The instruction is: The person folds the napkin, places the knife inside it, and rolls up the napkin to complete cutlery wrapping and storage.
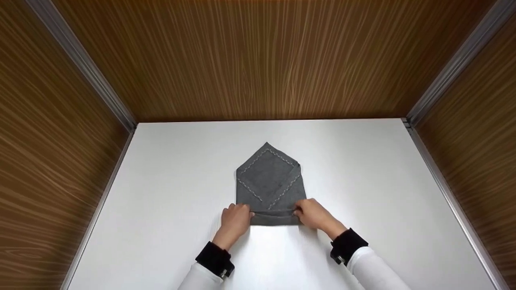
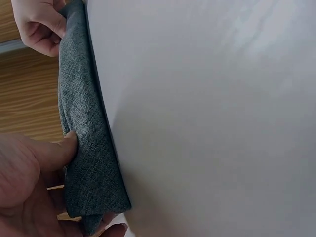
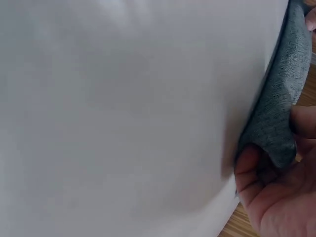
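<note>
**Both hands pinch the near fold of one grey cloth**

Here, the left hand (image 1: 235, 220) pinches the lower left corner of the grey cloth (image 1: 269, 183), thumb on top and fingers tucked under the rolled near edge, as the left wrist view shows (image 2: 29, 168). The right hand (image 1: 315, 214) holds the lower right corner in the same way, its fingers curled round the doubled edge (image 3: 269, 197). The cloth lies at the centre of the head view, flat on the white table (image 1: 161, 193), its far end folded to a point toward the top of the frame.

It looks light, soft and limp, a woven fabric with a little grip, not fragile. It would likely sag if lifted by one corner, so the two near corners, where the layers are thickest, seem the sound places to hold.

Counted: one cloth, two hands, one table, and three wood-grain walls (image 1: 258, 60) filling the top, left and right of the frame.
</note>
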